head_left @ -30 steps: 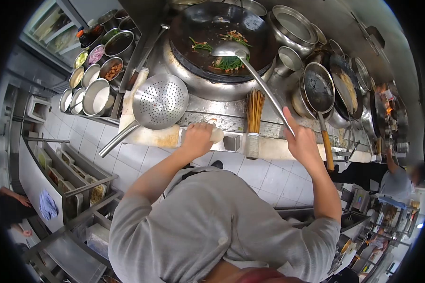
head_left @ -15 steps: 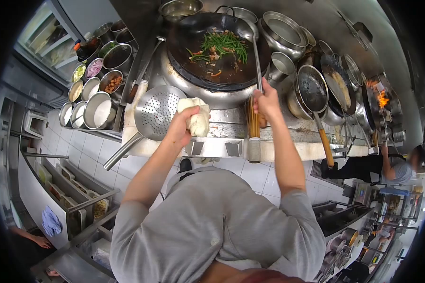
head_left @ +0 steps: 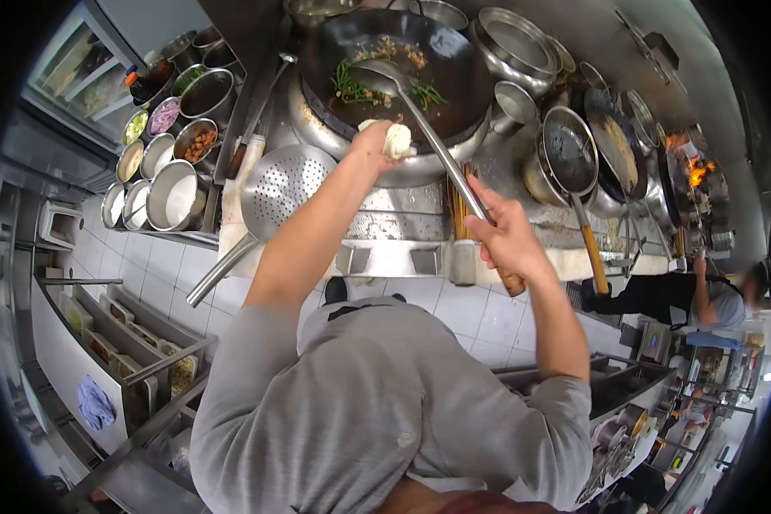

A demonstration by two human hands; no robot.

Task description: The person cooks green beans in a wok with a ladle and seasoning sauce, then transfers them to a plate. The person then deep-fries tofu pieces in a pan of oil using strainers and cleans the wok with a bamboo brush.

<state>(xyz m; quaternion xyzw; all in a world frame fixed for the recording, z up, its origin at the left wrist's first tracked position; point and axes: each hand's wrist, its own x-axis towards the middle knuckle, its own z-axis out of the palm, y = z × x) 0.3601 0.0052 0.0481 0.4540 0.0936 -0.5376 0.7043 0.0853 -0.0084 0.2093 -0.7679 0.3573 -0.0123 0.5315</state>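
Note:
My right hand (head_left: 512,237) is wrapped round the long handle of a metal ladle (head_left: 430,127), near its wooden end. The ladle's bowl lies in a large black wok (head_left: 321,60), over part of the green beans (head_left: 348,84). Brown crumbly bits (head_left: 387,49) are scattered towards the wok's far side. My left hand (head_left: 368,152) is closed on a folded off-white cloth (head_left: 397,141) at the wok's near rim. The cloth and hand hide that stretch of rim, so I cannot tell how firmly it is gripped.
A perforated strainer (head_left: 284,193) rests to the left of the wok. Further left stand several metal pots of ingredients, among them a pot of white powder (head_left: 178,197). A bamboo brush (head_left: 461,244) and a small pan (head_left: 568,154) are on the right. Flames (head_left: 698,171) burn near a co-worker (head_left: 715,295).
My left hand has carried the cloth forward and right to the wok's rim. The ladle's bowl has swung left onto the beans, its handle end moving right and nearer. The beans are now split up.

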